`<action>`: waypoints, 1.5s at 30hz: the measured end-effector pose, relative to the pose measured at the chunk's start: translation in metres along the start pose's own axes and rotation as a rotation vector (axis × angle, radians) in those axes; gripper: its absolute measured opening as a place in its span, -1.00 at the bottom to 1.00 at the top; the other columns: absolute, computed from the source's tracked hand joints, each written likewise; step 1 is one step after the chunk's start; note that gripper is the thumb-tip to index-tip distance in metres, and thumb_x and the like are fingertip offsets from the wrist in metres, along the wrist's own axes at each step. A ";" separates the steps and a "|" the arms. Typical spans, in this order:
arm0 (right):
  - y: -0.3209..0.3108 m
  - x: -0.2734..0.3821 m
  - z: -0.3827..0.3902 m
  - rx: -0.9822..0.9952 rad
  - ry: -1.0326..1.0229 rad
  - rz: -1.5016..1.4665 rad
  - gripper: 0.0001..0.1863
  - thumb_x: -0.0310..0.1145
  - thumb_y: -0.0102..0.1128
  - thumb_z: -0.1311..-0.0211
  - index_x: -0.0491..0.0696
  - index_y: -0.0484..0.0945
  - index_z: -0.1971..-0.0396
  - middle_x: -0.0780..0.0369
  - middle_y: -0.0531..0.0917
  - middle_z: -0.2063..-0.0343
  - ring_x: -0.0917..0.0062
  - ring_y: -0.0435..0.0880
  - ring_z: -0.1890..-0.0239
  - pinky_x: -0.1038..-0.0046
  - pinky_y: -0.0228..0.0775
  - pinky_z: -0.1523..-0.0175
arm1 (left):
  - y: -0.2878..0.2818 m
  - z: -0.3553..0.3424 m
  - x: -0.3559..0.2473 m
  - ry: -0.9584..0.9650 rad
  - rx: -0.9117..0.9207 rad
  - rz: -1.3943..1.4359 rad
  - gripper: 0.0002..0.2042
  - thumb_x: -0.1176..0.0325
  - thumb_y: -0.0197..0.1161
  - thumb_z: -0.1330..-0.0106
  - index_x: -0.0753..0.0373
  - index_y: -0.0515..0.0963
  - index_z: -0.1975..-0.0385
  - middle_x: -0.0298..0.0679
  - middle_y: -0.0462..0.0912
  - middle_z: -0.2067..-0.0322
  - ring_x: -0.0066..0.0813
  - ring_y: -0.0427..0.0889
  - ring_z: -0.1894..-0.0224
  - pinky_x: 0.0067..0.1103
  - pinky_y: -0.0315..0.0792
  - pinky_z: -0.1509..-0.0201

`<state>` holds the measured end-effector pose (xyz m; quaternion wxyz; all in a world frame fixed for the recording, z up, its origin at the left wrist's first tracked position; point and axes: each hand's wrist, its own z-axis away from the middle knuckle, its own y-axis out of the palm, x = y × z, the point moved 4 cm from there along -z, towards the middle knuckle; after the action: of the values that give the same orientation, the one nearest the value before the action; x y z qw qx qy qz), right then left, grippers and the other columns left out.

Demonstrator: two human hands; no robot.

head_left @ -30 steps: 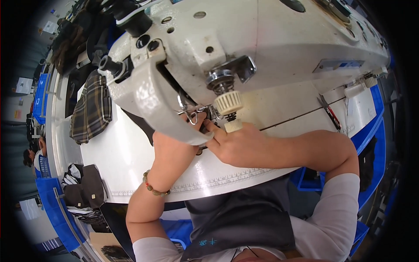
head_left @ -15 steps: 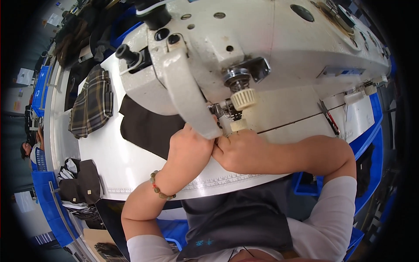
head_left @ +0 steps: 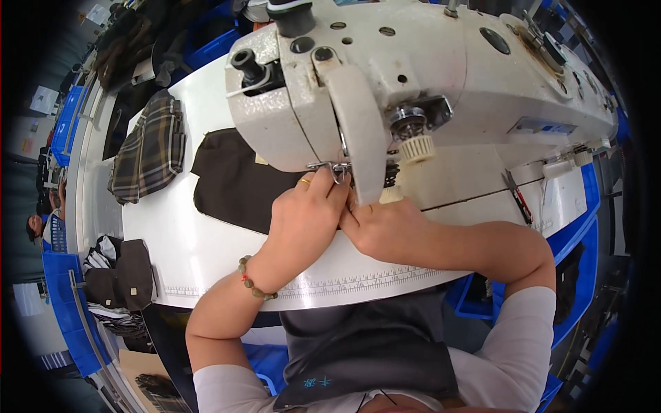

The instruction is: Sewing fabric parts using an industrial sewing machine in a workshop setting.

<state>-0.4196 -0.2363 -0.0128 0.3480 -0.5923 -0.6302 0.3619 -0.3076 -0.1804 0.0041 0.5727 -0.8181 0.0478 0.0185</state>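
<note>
A dark brown fabric piece (head_left: 237, 182) lies on the white table under the head of a sewing machine (head_left: 275, 120). My left hand (head_left: 308, 210), wearing a ring and a beaded bracelet (head_left: 246, 277), presses its closed fingers on the fabric's right end, right at the metal presser foot (head_left: 339, 171). Beside it my right hand (head_left: 385, 228) is curled, thumb and forefinger pinching at the fabric's edge. The two hands touch or nearly touch. The machine's white lever (head_left: 361, 127) hides part of the right fingertips and the needle area.
Folded plaid fabric (head_left: 148, 151) rests on the table's left side. Dark cut pieces (head_left: 131, 275) are stacked at the left edge. Thread snips (head_left: 518, 198) lie right of my hands. A ruler strip (head_left: 344, 284) runs along the front edge. Blue bins (head_left: 578, 275) stand at the right.
The view has shifted, so the machine sits further right in it. More of the brown fabric shows, and my left fingers are now visible at the presser foot. Both hands stay close together.
</note>
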 end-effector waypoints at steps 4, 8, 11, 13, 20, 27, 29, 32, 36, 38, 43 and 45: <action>-0.004 -0.003 0.000 -0.017 0.007 0.028 -0.86 -0.39 0.19 0.18 -0.12 0.53 0.56 0.32 0.48 0.75 0.59 0.56 0.70 0.49 0.31 0.70 | -0.015 -0.003 0.016 0.017 0.018 0.151 -0.74 0.45 0.31 -0.01 0.23 0.66 0.24 -0.24 0.60 0.37 -0.31 0.62 0.29 -0.47 0.53 0.32; 0.002 -0.001 -0.002 0.002 -0.009 0.061 -0.82 -0.32 0.22 0.00 -0.14 0.54 0.54 0.32 0.49 0.75 0.55 0.58 0.69 0.46 0.29 0.68 | -0.024 -0.004 0.051 -0.101 0.091 0.330 -0.85 0.40 0.37 -0.10 0.26 0.66 0.34 -0.16 0.65 0.41 -0.13 0.60 0.26 -0.32 0.48 0.22; 0.005 -0.002 -0.004 -0.019 0.064 -0.120 -0.61 -0.07 0.21 -0.19 -0.12 0.54 0.58 0.30 0.51 0.74 0.45 0.59 0.68 0.40 0.30 0.65 | -0.016 0.002 0.054 -0.047 0.152 0.190 -0.70 0.29 0.37 -0.20 0.28 0.60 0.12 -0.12 0.66 0.45 -0.11 0.60 0.49 -0.39 0.43 0.47; 0.006 -0.010 0.002 0.018 0.071 -0.122 -0.54 0.08 0.20 -0.16 -0.09 0.58 0.48 0.32 0.51 0.64 0.51 0.57 0.62 0.44 0.31 0.61 | -0.021 0.002 0.031 -0.105 0.189 -0.068 -0.65 0.20 0.34 -0.17 0.27 0.59 0.12 -0.18 0.67 0.27 -0.18 0.65 0.26 -0.43 0.53 0.28; 0.005 -0.017 0.000 0.057 0.135 -0.262 -0.40 0.32 0.20 -0.05 -0.02 0.59 0.51 0.30 0.53 0.61 0.42 0.57 0.61 0.38 0.34 0.57 | -0.034 0.014 0.020 -0.233 0.480 -0.338 -0.53 -0.12 0.37 -0.06 0.24 0.60 0.40 -0.29 0.59 0.55 -0.38 0.65 0.48 -0.51 0.45 0.51; 0.003 -0.022 -0.002 -0.032 0.220 -0.416 -0.58 0.07 0.30 -0.07 -0.04 0.58 0.48 0.30 0.55 0.72 0.33 0.57 0.68 0.28 0.35 0.57 | -0.014 0.012 0.062 -0.382 0.358 0.481 -0.50 0.22 0.66 0.20 0.32 0.59 0.28 -0.25 0.60 0.42 -0.41 0.57 0.36 -0.52 0.46 0.25; 0.003 -0.021 -0.001 0.005 0.260 -0.433 -0.62 0.02 0.29 -0.07 -0.04 0.58 0.44 0.30 0.55 0.71 0.33 0.58 0.65 0.28 0.37 0.54 | -0.012 0.013 0.063 -0.314 0.349 0.556 -0.57 0.23 0.60 0.15 0.32 0.59 0.33 -0.10 0.65 0.45 -0.16 0.64 0.36 -0.41 0.49 0.25; 0.002 -0.020 -0.001 0.094 0.345 -0.507 -0.68 -0.06 0.35 -0.03 -0.02 0.57 0.44 0.30 0.58 0.53 0.36 0.59 0.56 0.33 0.38 0.47 | -0.019 0.010 0.060 -0.245 0.321 0.557 -0.64 0.30 0.58 0.08 0.35 0.59 0.37 -0.14 0.63 0.46 -0.24 0.61 0.40 -0.46 0.47 0.28; 0.007 -0.024 0.003 0.032 0.391 -0.753 -0.76 -0.22 0.42 -0.03 -0.02 0.55 0.49 0.33 0.63 0.27 0.53 0.55 0.54 0.45 0.34 0.46 | -0.017 0.014 0.068 -0.300 0.375 0.788 -0.72 0.38 0.54 0.01 0.37 0.60 0.39 -0.18 0.61 0.47 -0.35 0.55 0.44 -0.52 0.44 0.30; 0.010 -0.026 0.001 0.003 0.396 -0.846 -0.80 -0.25 0.39 -0.03 -0.03 0.57 0.49 0.31 0.59 0.47 0.47 0.55 0.59 0.41 0.34 0.47 | -0.016 0.016 0.070 -0.275 0.368 0.850 -0.76 0.43 0.52 -0.02 0.38 0.61 0.41 -0.22 0.58 0.48 -0.44 0.51 0.44 -0.56 0.41 0.31; 0.009 -0.028 -0.003 0.167 0.573 -1.076 -0.84 -0.30 0.36 -0.05 -0.07 0.63 0.55 0.30 0.56 0.71 0.57 0.50 0.67 0.50 0.29 0.50 | -0.015 0.020 0.076 -0.291 0.402 0.931 -0.77 0.43 0.53 -0.02 0.38 0.60 0.43 -0.29 0.54 0.51 -0.49 0.47 0.45 -0.57 0.38 0.33; 0.007 -0.030 -0.003 0.143 0.664 -1.156 -0.82 -0.29 0.38 -0.04 -0.09 0.67 0.57 0.32 0.55 0.75 0.69 0.45 0.70 0.56 0.24 0.53 | -0.016 0.019 0.076 -0.240 0.413 0.915 -0.77 0.43 0.53 -0.02 0.38 0.60 0.43 -0.31 0.52 0.53 -0.51 0.45 0.45 -0.58 0.36 0.34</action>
<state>-0.4121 -0.2659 -0.0172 0.6995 -0.2149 -0.6802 -0.0432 -0.2298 -0.1614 0.0060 0.6571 -0.5756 0.3373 0.3511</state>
